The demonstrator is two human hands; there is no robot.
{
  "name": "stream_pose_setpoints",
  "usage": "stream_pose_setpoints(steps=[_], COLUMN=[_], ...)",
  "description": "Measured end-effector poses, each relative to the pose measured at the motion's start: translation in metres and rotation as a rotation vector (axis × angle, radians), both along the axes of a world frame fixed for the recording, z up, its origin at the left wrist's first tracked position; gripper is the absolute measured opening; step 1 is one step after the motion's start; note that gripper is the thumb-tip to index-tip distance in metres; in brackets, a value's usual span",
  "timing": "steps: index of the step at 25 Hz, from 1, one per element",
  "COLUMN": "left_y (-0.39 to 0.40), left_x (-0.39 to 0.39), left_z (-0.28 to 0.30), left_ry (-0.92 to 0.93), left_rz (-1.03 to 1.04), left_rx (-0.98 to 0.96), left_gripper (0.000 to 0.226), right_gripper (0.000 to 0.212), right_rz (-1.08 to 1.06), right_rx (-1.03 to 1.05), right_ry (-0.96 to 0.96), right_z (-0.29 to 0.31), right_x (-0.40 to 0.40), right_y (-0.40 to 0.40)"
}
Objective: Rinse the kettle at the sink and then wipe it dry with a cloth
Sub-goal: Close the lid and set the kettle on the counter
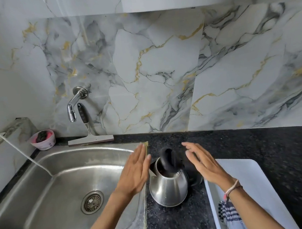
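A steel kettle (168,187) with a black handle stands upright on the dark granite counter (182,220), just right of the steel sink (49,191). My left hand (135,171) hovers flat and open to the kettle's left, over the sink's right rim. On the kettle's other side, my right hand (204,162) is open too, fingers spread. Neither hand touches the kettle. A blue-and-white striped cloth (228,215) lies under my right forearm on a white tray (251,178). The wall tap (73,106) above the sink is dry.
A squeegee (89,131) leans on the marble wall behind the sink. A pink tub (43,140) with a dark scrubber sits at the sink's back left corner. A white cord (17,149) runs down into the basin. Dark counter stretches to the right.
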State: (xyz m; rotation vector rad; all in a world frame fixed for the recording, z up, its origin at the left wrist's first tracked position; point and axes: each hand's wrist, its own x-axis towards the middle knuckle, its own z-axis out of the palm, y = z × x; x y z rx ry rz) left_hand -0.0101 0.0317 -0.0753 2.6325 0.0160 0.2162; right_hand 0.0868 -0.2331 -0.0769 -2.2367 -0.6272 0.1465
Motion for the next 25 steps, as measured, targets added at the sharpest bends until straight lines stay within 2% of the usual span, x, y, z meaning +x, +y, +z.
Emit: stream_pose_setpoints(steps=[2,4,8,13,16,19,20,21,23,24,25], left_y=[-0.005,-0.019,-0.039,-0.037,-0.040,-0.042,-0.048,-0.056,-0.085,-0.106,-0.134], left_x=[0.024,0.049,0.061,0.065,0.061,0.046,0.038,0.027,0.010,0.004,0.001], left_z=[0.019,0.032,0.006,-0.019,-0.007,-0.001,0.000,0.002,0.000,-0.003,-0.005], left_ry=[-0.020,0.083,0.322,0.304,0.326,0.181,0.085,-0.033,-0.303,-0.388,-0.384], left_rz=[0.022,0.026,0.027,0.086,0.072,0.104,0.112,0.110,0.042,-0.007,-0.075], left_rx=[-0.011,0.011,0.084,0.064,0.098,0.165,0.185,0.196,0.199,0.201,0.197], left_gripper=[0.059,0.061,0.062,0.063,0.063,0.063,0.062,0.059,0.048,0.043,0.038], right_gripper=[0.064,0.062,0.061,0.064,0.065,0.046,0.037,0.032,0.041,0.046,0.047], right_rz=[-0.171,-0.275,-0.302,-0.336,-0.308,-0.288,-0.302,-0.313,-0.280,-0.231,-0.172], right_rx=[-0.073,-0.251,-0.575,-0.683,-0.565,-0.023,0.126,0.191,0.117,0.031,-0.081], right_ry=[-0.030,-0.015,0.059,0.067,0.076,-0.003,-0.050,-0.086,-0.045,0.048,0.167], right_z=[0.014,0.022,0.003,-0.005,0.003,0.006,0.001,-0.006,-0.023,-0.030,-0.035], right_x=[0.009,0.016,0.011,0.014,0.008,-0.003,-0.006,-0.009,-0.011,-0.013,-0.012], right_y=[0.027,0.061,0.090,0.094,0.092,0.064,0.039,0.011,-0.060,-0.096,-0.129])
